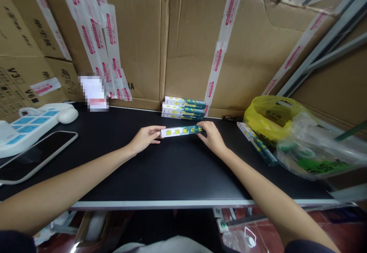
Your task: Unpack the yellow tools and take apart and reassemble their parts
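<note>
A long, narrow printed carton (182,131), white at one end and dark green at the other with yellow lettering, is held level over the black table. My left hand (147,135) grips its white end, thumb and fingers closed on it. At the green end, my right hand (210,133) has its fingers closed on the carton too. Just behind stands a small stack of similar cartons (183,108) against the cardboard wall. Another such carton (259,145) lies slanted on the right, beside a yellow plastic bag (266,117).
On the left are a white power strip (34,125) and a phone (37,157). A clear plastic bag (315,150) lies at the right by a metal frame. Taped cardboard (189,54) rises along the back edge. Below the table's front edge (195,204) is a plastic bottle (239,240).
</note>
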Demonstrator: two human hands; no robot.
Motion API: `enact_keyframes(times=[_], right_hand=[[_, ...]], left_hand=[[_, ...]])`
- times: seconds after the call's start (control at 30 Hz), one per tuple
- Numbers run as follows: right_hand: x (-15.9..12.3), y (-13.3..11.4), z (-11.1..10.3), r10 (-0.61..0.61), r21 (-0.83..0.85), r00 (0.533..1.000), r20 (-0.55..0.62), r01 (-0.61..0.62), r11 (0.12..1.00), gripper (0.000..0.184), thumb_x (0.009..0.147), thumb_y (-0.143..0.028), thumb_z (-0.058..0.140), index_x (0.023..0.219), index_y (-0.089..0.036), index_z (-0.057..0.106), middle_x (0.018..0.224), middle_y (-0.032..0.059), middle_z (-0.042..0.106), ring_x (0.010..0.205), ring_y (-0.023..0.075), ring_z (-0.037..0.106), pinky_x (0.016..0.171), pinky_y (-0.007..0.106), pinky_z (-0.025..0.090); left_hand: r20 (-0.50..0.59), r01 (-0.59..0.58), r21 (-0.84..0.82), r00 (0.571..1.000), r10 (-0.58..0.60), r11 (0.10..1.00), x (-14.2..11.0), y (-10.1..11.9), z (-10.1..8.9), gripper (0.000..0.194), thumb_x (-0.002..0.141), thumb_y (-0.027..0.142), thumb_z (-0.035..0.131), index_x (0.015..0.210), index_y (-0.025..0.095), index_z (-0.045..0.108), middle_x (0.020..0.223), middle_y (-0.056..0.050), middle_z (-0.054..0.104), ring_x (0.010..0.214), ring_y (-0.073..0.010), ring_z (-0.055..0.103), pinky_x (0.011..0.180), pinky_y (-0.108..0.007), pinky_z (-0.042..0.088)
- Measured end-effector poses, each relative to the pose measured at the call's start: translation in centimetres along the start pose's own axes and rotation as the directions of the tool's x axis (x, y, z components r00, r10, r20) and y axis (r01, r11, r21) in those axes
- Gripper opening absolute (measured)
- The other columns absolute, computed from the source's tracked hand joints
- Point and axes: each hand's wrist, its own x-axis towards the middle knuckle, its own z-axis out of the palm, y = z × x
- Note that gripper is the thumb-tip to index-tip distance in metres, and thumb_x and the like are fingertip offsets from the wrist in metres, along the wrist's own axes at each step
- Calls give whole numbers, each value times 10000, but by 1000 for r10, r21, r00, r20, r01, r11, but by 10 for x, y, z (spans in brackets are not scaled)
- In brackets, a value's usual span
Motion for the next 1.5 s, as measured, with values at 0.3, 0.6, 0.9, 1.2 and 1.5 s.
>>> enact_keyframes(times=[0.3,0.6,0.9,1.2,1.5], right_hand=[[0,3,0,8,6,1000,7,-8,1000,283,820,-183,606,1091,-252,564,1076,78,624,1039,279,534,861,441,480],[-1,6,1,4,37,1000,6,-4,999,276,813,-179,613,1075,-249,560,1059,70,621,1014,270,532,867,432,480],[-2,10,3,55,114,998,14,-56,992,266,811,-217,611,1069,-258,560,1027,60,631,938,248,555,828,410,486],[-2,9,3,89,174,995,42,-95,980,258,809,-217,625,1051,-250,544,1019,47,626,911,234,552,820,387,474],[-1,7,3,116,175,992,46,-122,977,237,803,-231,628,1024,-247,544,983,44,630,884,230,565,797,380,474]], left_hand=[[19,-9,-4,1000,9,1000,1,0,-1,540,714,429,731,1171,157,635,1109,-109,687,956,-238,674,860,-422,564],[56,-22,-20,998,23,1000,3,-1,-3,557,719,430,731,1196,163,625,1124,-115,682,975,-249,673,882,-430,550],[86,-59,-18,994,61,998,3,2,-6,579,744,470,694,1236,180,602,1204,-123,645,1019,-261,662,906,-421,531],[29,-180,67,983,179,981,5,-4,-6,455,807,380,586,1210,170,558,1229,-126,608,1052,-248,630,828,-387,555],[82,-526,569,801,594,632,-7,10,-7,179,886,259,454,921,192,617,1254,-101,543,1176,-230,526,1009,-388,429]])
